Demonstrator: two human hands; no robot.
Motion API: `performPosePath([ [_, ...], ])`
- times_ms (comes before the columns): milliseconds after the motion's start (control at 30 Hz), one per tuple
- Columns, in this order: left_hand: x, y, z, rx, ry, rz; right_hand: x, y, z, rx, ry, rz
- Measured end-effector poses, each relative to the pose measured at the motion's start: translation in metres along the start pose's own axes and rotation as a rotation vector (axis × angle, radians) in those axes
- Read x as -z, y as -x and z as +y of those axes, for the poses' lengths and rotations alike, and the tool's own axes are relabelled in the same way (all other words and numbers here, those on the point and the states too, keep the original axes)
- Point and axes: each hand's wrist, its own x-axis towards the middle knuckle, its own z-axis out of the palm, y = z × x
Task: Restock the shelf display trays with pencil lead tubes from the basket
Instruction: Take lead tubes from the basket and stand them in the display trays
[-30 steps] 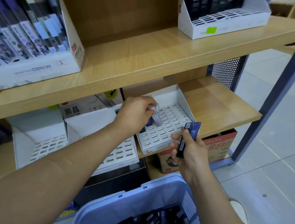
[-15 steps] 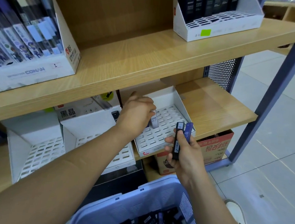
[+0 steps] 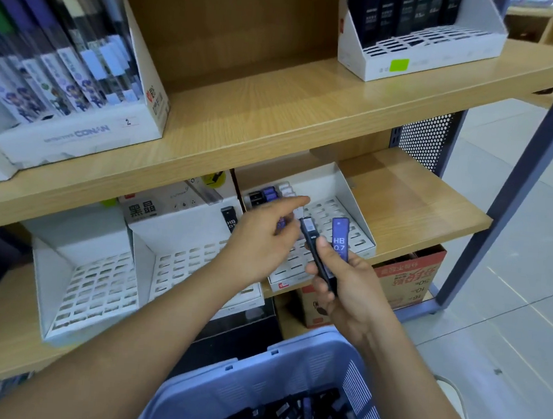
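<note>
**A:** Which step are you on?

**B:** Mid-restock, I'd judge. Nearest you, at 6 o'clock, the lavender basket [image 3: 304,342] holds a heap of pencil lead tubes [image 3: 288,418], so plenty of stock is left to place. Just beyond it, your right hand [image 3: 354,295] is curled round two tubes held upright. One is a black tube [image 3: 308,226], and at its 3 o'clock is a blue tube [image 3: 340,234] marked HB 0.7.

**A:** And your left?

**B:** Your left hand [image 3: 262,244] sits at 9 o'clock of the right. Its index finger is straight and points toward 2 o'clock, and the other fingers are loosely bent beside the black tube's top. I cannot tell whether they have pinched it. A purple patch by the palm may be a tube or something in the tray behind.

**A:** What does the next move call for?

**B:** Probably a handover. Pinch the black tube near its cap and loosen your right thumb. Then carry it toward 12 o'clock to the right-hand display tray [image 3: 343,188] on the lower shelf [image 3: 418,200]. The back-row tubes [image 3: 267,195] stand at the tray's 11 o'clock, and the slots in front show open. Set the tube end-down and straight in a slot beside them, so it doesn't catch on the grid. Off at 9 o'clock, the middle tray [image 3: 181,268] carries one HB tube [image 3: 230,220].
</note>
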Motion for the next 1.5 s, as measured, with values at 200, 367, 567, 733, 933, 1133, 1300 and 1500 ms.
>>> performPosePath([
  [200, 0.036, 0.03, 0.017, 0.208, 0.367, 0.02, -0.007, 0.003, 0.001, -0.07, 0.122, -0.194],
  [367, 0.058, 0.043, 0.0, 0.37, 0.447, 0.177, -0.018, 0.004, 0.001, -0.064, 0.215, -0.278],
  [567, 0.067, 0.055, -0.015, 0.497, 0.704, 0.129, -0.03, 0.004, 0.012, -0.071, 0.277, -0.303],
  [733, 0.069, 0.067, -0.027, 0.496, 0.595, 0.109, -0.043, 0.001, 0.029, -0.094, 0.422, -0.212],
  [933, 0.085, 0.058, -0.054, 0.442, 0.258, 0.3, -0.044, -0.009, 0.039, -0.038, 0.355, 0.015],
  [1133, 0.081, 0.033, -0.071, 0.389, 0.186, 0.346, -0.038, -0.015, 0.044, 0.089, 0.268, 0.137],
  [1300, 0.066, 0.02, -0.058, 0.29, 0.218, 0.327, -0.028, -0.018, 0.038, 0.141, 0.234, 0.275],
  [1500, 0.044, 0.001, -0.03, 0.133, 0.172, 0.236, -0.014, -0.025, 0.034, 0.233, 0.274, 0.35],
])
